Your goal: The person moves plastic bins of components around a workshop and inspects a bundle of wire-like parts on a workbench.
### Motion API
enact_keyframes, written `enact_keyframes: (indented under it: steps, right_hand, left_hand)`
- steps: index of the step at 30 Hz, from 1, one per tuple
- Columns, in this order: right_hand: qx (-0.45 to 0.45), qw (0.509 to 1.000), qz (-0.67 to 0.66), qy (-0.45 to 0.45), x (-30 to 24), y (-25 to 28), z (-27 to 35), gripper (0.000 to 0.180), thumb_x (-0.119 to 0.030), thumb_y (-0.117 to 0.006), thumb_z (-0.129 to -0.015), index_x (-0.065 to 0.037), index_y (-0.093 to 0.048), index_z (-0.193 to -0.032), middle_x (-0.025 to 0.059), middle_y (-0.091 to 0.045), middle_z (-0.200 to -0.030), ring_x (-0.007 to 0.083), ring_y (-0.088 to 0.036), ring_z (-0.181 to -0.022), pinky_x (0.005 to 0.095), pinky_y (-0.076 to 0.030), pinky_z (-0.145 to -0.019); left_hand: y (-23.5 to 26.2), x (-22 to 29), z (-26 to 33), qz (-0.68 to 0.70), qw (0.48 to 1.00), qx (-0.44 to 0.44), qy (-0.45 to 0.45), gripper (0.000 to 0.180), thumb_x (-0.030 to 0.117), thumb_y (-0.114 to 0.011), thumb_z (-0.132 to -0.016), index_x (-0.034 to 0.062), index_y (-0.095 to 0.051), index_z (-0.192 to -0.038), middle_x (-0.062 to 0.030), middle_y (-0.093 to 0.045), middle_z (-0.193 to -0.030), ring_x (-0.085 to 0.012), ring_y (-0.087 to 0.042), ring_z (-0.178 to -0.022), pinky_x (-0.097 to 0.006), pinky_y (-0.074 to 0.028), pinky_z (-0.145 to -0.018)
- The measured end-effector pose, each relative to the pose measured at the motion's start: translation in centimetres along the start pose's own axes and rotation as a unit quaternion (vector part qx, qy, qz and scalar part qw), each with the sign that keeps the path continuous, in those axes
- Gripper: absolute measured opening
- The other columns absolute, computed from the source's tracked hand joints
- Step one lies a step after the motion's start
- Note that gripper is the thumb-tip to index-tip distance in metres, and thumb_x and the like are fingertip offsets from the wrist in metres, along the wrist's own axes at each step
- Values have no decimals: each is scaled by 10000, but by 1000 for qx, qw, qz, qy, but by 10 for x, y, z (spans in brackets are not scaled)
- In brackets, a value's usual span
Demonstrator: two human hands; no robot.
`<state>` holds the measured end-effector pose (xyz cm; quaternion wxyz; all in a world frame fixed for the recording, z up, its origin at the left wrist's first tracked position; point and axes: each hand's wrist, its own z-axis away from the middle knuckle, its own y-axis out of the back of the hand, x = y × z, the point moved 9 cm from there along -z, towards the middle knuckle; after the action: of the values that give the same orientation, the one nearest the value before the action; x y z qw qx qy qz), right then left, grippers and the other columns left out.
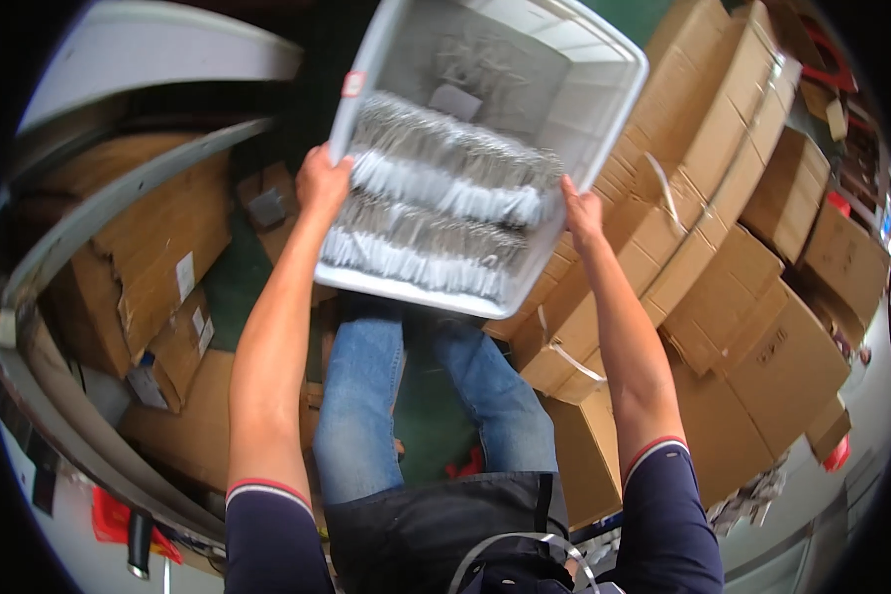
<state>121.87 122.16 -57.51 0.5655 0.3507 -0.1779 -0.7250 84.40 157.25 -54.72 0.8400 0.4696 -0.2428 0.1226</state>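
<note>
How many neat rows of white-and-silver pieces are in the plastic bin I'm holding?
2. The near row lies at the end of the plastic bin closest to your jeans; the far row lies just beyond it. Others could be hidden underneath.

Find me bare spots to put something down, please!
The green floor looks free between the jeans legs, and in a strip between the big left carton and left forearm. It's crowded on the right, where cartons pile up, and in the white bin's near half, packed with silver-and-white pieces.
</note>
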Motion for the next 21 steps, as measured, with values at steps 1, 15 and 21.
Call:
enact_keyframes:
  steps: [1,15,21]
  right_hand:
    - [-50,997,-46,-32,-3,-10,7,605,-526,-637,-903,69,-641,-792,211,-645,-753,297,-607,-713,451,-495,-717]
    - [69,995,-60,48,-65,-30,95,778,-527,-526,-937,107,-422,-1377,350,-544,-1295,461,-501,-1260,449,-368,-1098]
    - [10,974,-203,-97,-10,-65,38,879,-665,-422,-945,102,-462,-1374,249,-540,-1363,329,-491,-1295,408,-354,-1091]
  left_hand:
    - [2,-9,2,8,1000,-23,16,318,255,-683,-830,115,-674,-1115,-160,-642,-1007,-392,-626,-961,-473,-487,-856]
    - [-19,81,37,-66,991,3,-113,767,376,-630,-919,-72,-318,-1459,-261,-363,-1503,-376,-368,-1393,-402,-293,-1152]
    - [-48,73,11,-29,996,-81,7,1034,500,-718,-814,-123,-225,-1476,-316,-308,-1519,-387,-288,-1440,-394,-228,-1189]
